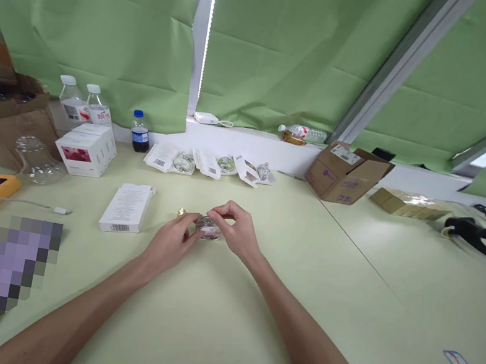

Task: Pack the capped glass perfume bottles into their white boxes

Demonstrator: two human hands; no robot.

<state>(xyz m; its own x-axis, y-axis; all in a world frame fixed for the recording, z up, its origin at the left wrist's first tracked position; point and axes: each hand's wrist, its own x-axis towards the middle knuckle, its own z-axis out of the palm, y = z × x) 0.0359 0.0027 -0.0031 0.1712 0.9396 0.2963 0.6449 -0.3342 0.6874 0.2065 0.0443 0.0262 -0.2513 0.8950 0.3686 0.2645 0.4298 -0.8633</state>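
A small clear glass bottle (210, 230) with a pinkish patch lies on the table in front of me. My left hand (173, 237) is closed on its left side, thumb and fingers against the glass. At the bottle's upper right edge, my right hand (237, 231) is closed in a pinch; what its fingertips hold is too small to make out. A small gold piece (181, 213), like a cap, shows just behind my left fingers. To the left lies a white printed box (127, 207) with a barcode on its end.
Along the back stand opened white cartons (160, 156) with glass bottles (184, 162), and a dark drink bottle (140, 135). White boxes (86, 149) and a glass jar (41, 165) are at left. A cardboard box (343, 173), gold packs (408, 205) and a black stand (473, 232) are at right.
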